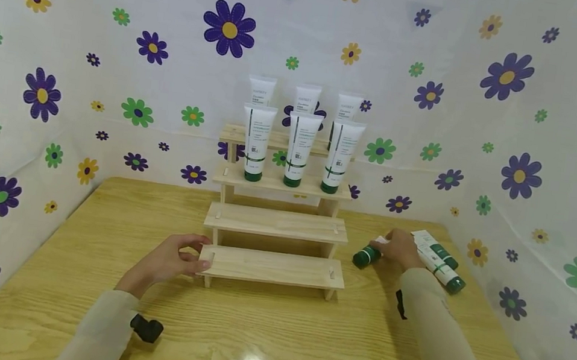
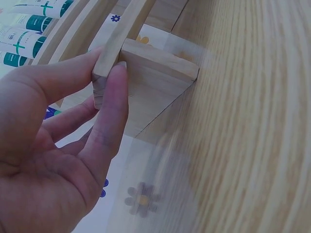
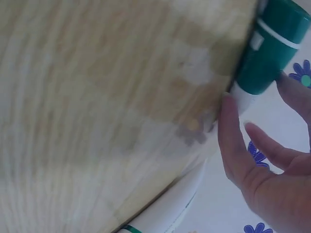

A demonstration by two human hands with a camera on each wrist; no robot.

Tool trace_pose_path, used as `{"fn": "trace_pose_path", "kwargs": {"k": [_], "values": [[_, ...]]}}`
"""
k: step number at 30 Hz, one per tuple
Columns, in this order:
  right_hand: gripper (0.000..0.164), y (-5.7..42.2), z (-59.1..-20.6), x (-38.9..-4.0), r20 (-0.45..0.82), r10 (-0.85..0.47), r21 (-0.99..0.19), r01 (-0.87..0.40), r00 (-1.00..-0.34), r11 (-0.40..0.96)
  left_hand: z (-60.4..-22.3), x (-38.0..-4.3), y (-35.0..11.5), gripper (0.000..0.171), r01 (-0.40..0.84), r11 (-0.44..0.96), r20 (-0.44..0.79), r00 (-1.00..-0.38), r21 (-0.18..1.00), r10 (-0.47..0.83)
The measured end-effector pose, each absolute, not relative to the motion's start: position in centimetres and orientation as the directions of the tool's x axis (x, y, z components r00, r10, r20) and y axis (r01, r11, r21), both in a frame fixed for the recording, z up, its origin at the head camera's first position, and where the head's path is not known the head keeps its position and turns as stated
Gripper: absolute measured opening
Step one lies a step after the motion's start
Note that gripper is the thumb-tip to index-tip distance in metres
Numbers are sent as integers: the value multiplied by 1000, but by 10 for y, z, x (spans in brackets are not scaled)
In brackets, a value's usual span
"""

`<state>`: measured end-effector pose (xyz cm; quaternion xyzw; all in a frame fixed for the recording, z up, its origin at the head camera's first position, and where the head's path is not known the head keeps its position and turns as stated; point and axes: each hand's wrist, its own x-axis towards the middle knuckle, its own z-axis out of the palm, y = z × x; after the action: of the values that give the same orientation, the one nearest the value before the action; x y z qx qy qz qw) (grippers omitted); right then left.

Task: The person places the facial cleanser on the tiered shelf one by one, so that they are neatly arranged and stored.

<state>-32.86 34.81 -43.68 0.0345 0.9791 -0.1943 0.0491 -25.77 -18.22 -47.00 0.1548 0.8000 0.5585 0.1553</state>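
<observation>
A stepped wooden display stand (image 1: pixel 271 268) is in the middle of the table in the head view. My left hand (image 1: pixel 168 260) pinches the left end of its lowest step (image 2: pixel 108 60) between thumb and fingers. To the stand's right, my right hand (image 1: pixel 403 250) holds a white squeeze tube with a dark green cap end (image 1: pixel 368 256), lying at the table surface. In the right wrist view, fingers and thumb are on both sides of this tube (image 3: pixel 274 46); part of it is hidden. Several similar tubes (image 1: pixel 299 148) stand caps down on the two upper steps.
Two more tubes lie on the table beyond my right hand, one in front (image 1: pixel 438 265) and one behind (image 1: pixel 444 255). A wooden table (image 1: pixel 268 335) carries everything. White cloth (image 1: pixel 181 81) with printed flowers encloses the back and sides.
</observation>
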Motion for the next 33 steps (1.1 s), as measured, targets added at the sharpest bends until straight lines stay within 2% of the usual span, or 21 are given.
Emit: {"fn": "trace_pose_path", "kwargs": {"k": [5,9,13,20,24,33], "values": [[67,345,-432,-330,-154,45,-399,104,-987,911,-470,-257,-182,61,72,326,-77,-903,943,422],[53,343,-429,-329,-214,61,-401,145,-975,904,-470,-257,-181,61,65,320,-81,-903,945,422],[43,345,-431,-329,-278,63,-466,192,-959,863,-471,-256,-182,61,64,312,-78,-903,948,422],[56,345,-432,-330,-324,113,-564,287,-939,774,-470,-256,-182,61,74,309,-69,-901,948,428],[57,344,-426,-328,-299,129,-650,301,-945,698,-469,-256,-181,61,70,311,-73,-902,948,425],[53,336,-400,-317,-152,109,-806,187,-982,562,-470,-255,-182,60,71,306,-67,-906,950,418]]}}
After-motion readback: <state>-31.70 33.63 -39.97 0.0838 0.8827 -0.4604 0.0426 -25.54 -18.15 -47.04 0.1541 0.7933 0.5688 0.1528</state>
